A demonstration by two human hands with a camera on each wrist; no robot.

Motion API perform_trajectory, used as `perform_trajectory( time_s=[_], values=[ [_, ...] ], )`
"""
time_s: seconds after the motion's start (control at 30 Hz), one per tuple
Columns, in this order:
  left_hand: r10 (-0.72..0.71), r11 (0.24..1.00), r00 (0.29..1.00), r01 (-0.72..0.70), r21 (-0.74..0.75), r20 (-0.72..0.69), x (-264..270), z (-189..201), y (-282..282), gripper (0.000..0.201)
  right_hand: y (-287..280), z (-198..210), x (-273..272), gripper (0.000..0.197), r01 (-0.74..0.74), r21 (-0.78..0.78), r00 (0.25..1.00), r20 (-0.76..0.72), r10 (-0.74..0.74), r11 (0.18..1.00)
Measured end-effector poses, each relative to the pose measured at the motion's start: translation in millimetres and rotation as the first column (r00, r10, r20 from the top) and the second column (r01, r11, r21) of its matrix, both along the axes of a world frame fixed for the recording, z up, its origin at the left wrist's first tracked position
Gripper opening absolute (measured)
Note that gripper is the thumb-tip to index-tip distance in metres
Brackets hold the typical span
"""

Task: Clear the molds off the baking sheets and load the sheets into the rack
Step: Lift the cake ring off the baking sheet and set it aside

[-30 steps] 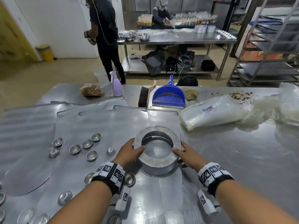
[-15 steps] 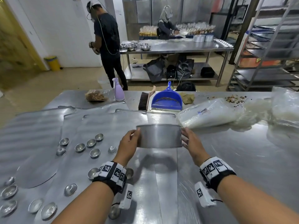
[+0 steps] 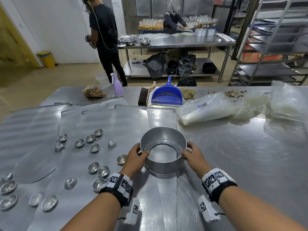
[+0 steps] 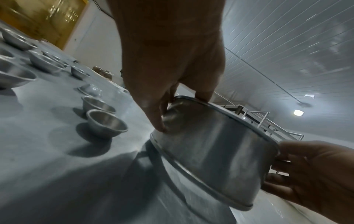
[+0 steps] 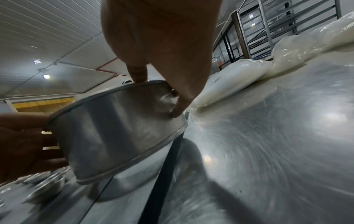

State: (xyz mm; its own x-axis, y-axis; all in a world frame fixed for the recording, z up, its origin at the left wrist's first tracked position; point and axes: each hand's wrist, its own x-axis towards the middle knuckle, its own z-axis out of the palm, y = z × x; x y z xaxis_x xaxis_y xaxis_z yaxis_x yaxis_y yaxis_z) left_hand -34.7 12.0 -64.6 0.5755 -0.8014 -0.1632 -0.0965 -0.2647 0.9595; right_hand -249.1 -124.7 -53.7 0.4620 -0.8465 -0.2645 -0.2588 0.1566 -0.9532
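A round bottomless metal ring mold (image 3: pixel 164 165) hangs tilted just above the table, held between both hands. My left hand (image 3: pixel 136 156) grips its left wall, thumb inside the rim; in the left wrist view the left hand (image 4: pixel 172 84) pinches the mold (image 4: pixel 214 151). My right hand (image 3: pixel 193 156) grips the right wall; in the right wrist view the right hand (image 5: pixel 168 72) pinches the mold (image 5: pixel 118 130). Several small metal cup molds (image 3: pixel 94 147) lie scattered on overlapping baking sheets (image 3: pixel 106 124) to the left. A tall rack (image 3: pixel 273 47) stands far right.
A round metal disc (image 3: pixel 35 165) lies on the sheets at left. Along the far edge sit a purple spray bottle (image 3: pixel 117 87), a brush (image 3: pixel 144 97), a blue dustpan (image 3: pixel 167 95) and plastic bags (image 3: pixel 208 107). Two people work behind, near a second steel table (image 3: pixel 175 41).
The ring mold was lifted off the table and held up level half a second ago. Now both hands have brought it lower and nearer, tilted so its opening shows.
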Motion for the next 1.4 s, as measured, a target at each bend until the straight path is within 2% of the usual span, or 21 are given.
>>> perform_trajectory(
  time_s=[0.17, 0.3, 0.43, 0.5, 0.53, 0.6, 0.63, 0.73, 0.83, 1.0, 1.13, 1.27, 1.4],
  values=[
    [-0.063, 0.996, 0.998, 0.062, 0.059, 0.008, -3, -8, 0, 0.032, 6, -5, -12, 0.036, -0.090, -0.011, 0.994, -0.058, 0.089, 0.996],
    [-0.025, 0.996, 0.999, 0.022, 0.090, 0.032, -7, -2, 0, 0.033, 2, -5, -15, 0.035, -0.152, -0.056, 0.983, -0.116, 0.145, 0.987],
    [0.036, 0.990, 0.993, -0.051, 0.130, 0.115, -8, -10, 0, 0.028, -11, -9, -18, 0.043, -0.196, -0.070, 0.964, -0.196, 0.179, 0.978],
    [0.065, 0.981, 0.983, -0.094, 0.169, 0.169, -10, -14, 2, 0.045, -19, -13, -18, 0.044, -0.208, -0.084, 0.956, -0.228, 0.184, 0.975],
    [0.076, 0.977, 0.978, -0.113, 0.183, 0.196, -12, -13, 2, 0.054, -21, -12, -18, 0.038, -0.208, -0.100, 0.953, -0.245, 0.178, 0.973],
    [0.095, 0.971, 0.963, -0.146, 0.189, 0.253, -23, -2, 7, 0.059, -24, -9, -19, 0.021, -0.230, -0.156, 0.942, -0.283, 0.179, 0.961],
    [0.096, 0.968, 0.958, -0.153, 0.198, 0.271, -28, 2, 9, 0.056, -24, -5, -21, 0.016, -0.242, -0.179, 0.937, -0.299, 0.182, 0.954],
    [0.086, 0.958, 0.947, -0.163, 0.234, 0.308, -47, 15, 15, 0.032, -17, 7, -27, 0.025, -0.300, -0.226, 0.910, -0.359, 0.207, 0.927],
    [0.115, 0.953, 0.943, -0.193, 0.233, 0.313, -67, 27, 21, 0.021, -9, 20, -38, 0.026, -0.374, -0.286, 0.875, -0.424, 0.233, 0.882],
    [0.146, 0.956, 0.912, -0.229, 0.182, 0.383, -87, 47, 42, 0.027, 7, 42, -39, 0.030, -0.431, -0.318, 0.875, -0.376, 0.305, 0.844],
    [0.165, 0.953, 0.893, -0.253, 0.165, 0.418, -92, 67, 71, 0.033, 30, 57, -16, 0.019, -0.488, -0.341, 0.865, -0.311, 0.394, 0.804],
    [0.267, 0.929, 0.859, -0.349, 0.120, 0.436, -74, 80, 113, 0.020, 67, 62, 21, 0.025, -0.582, -0.387, 0.811, -0.341, 0.476, 0.715],
    [0.368, 0.892, 0.821, -0.445, 0.085, 0.436, -36, 82, 158, 0.019, 104, 65, 60, 0.025, -0.614, -0.411, 0.789, -0.299, 0.536, 0.674]
  ],
)
